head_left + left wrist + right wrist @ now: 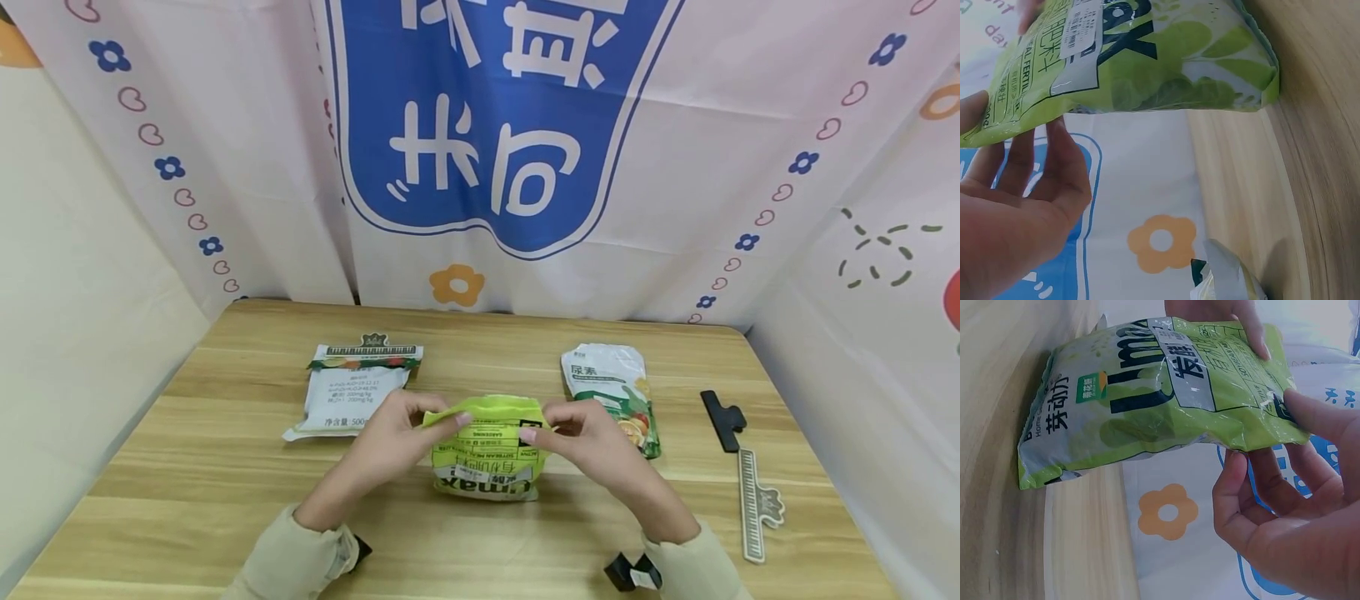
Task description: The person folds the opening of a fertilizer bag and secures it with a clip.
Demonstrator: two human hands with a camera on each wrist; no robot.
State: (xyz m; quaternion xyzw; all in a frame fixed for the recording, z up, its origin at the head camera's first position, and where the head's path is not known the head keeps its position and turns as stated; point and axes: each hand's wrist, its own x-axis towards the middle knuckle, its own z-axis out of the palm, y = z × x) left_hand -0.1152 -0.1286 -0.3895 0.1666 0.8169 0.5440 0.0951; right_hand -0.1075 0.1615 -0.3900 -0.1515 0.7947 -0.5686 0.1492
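A lime-green fertilizer bag (487, 454) stands upright on the table in front of me, its printed face towards me. My left hand (408, 433) pinches the bag's upper left corner, thumb on the near face and fingers behind. At the upper right corner my right hand (592, 437) pinches it the same way. In the right wrist view the bag (1141, 394) looks full and plump at its lower part, while the top is flatter between the fingers of my right hand (1291, 506). The left wrist view shows my left hand (1035, 194) curled at the bag's edge.
To the left lies a white bag (345, 396) with a metal clip (371, 346) across its top. A white and green pouch (611, 392) lies at the right. Farther right are a black clip (723, 419) and a silver clip (757, 507). A printed curtain (300, 208) hangs behind the table.
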